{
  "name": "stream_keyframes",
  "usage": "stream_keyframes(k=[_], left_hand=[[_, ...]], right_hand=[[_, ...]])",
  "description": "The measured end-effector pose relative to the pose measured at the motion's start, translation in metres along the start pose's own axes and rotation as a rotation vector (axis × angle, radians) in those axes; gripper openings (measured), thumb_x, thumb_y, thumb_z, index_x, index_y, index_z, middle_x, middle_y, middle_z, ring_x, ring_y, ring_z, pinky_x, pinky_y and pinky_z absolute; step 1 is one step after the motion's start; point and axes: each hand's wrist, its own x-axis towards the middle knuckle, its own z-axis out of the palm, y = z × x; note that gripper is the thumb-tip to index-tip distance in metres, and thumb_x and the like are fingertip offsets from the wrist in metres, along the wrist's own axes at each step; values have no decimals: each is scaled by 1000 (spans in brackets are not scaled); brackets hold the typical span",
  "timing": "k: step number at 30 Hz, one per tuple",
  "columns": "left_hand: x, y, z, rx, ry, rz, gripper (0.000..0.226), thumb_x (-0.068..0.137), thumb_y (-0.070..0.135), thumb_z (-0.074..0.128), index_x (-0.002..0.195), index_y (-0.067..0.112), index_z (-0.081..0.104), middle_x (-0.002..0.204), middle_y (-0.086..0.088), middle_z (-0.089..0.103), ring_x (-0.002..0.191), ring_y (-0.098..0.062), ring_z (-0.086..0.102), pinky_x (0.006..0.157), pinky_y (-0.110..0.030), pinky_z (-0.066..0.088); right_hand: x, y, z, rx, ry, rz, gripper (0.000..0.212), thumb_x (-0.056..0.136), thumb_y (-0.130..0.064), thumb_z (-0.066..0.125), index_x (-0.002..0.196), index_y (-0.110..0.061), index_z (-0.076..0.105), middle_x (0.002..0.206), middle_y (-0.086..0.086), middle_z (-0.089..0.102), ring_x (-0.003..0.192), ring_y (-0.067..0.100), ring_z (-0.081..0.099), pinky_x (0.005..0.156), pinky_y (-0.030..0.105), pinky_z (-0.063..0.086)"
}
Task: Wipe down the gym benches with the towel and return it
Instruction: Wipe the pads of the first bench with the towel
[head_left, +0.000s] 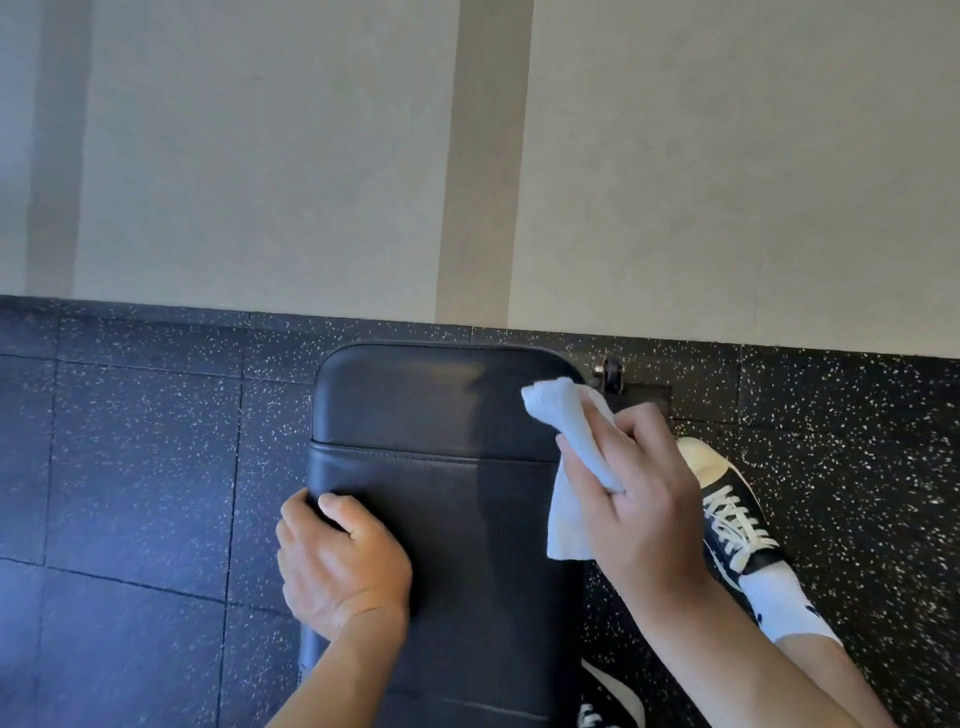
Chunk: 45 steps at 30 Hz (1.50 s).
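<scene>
Wiping is under way at the far end of the black padded bench (441, 467), the counter in this job. The right hand (639, 499) has its grip closed round a bunched white towel (569, 441); the cloth sits against the bench's right edge near the rounded far corner, one end poking up past the fingers and a loose flap hanging down beside the pad. The left hand (337, 561) steadies the counter on the opposite side: its fingers curl over the left edge of the pad and the thumb lies on top, so this grip is clasped on the bench itself.

A faint streak on the far section of the pad hints that it may have been passed over, though that is only a reading of the sheen. The nearer stretch of the pad runs out of the bottom of the view, so whether it is wiped cannot be told. No other bench is in sight, nor the place the towel belongs, so by my judgement the task is in its middle: this bench is partly dealt with, other benches may remain, and the return of the towel is not yet done.

A black laced shoe (727, 504) stands on the speckled rubber floor (145, 441) to the right of the bench, with a pale wall (260, 156) just beyond.
</scene>
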Motion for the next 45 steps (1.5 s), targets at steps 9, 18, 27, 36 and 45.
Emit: stream_keyframes(k=[9,18,27,36,45], left_hand=[[3,-2,4,0,-33,8,68,91,53,18,129,13,59,126,-17,64,110,-44,57,88,-54,42],[5,1,1,25,-80,-17,63,91,48,25,126,10,62,116,-13,64,102,-41,59,85,-52,45],[3,-2,1,29,-31,-6,50,93,43,35,123,13,62,110,-8,63,99,-37,59,86,-50,45],[3,-3,2,36,-6,-23,48,93,42,37,124,15,62,108,-6,64,97,-35,60,83,-48,45],[2,-5,5,14,33,-15,47,93,42,40,122,14,63,106,-5,62,95,-34,59,84,-48,45]], right_hand=[[50,-50,64,-273,-67,-463,27,91,-11,63,114,-11,77,83,7,54,68,28,48,57,42,44],[82,-132,139,-151,-384,-703,11,82,-11,75,93,-10,72,85,7,60,72,30,56,60,42,45],[86,-59,73,-143,-373,-786,23,96,-31,71,81,-14,65,74,-3,47,63,20,40,54,36,40],[113,-126,157,-137,-394,-674,36,95,-43,61,70,-19,50,71,-4,47,62,18,41,49,30,31],[93,-81,83,-170,-543,-828,39,103,-40,60,73,-16,59,69,-4,40,64,18,34,54,29,30]])
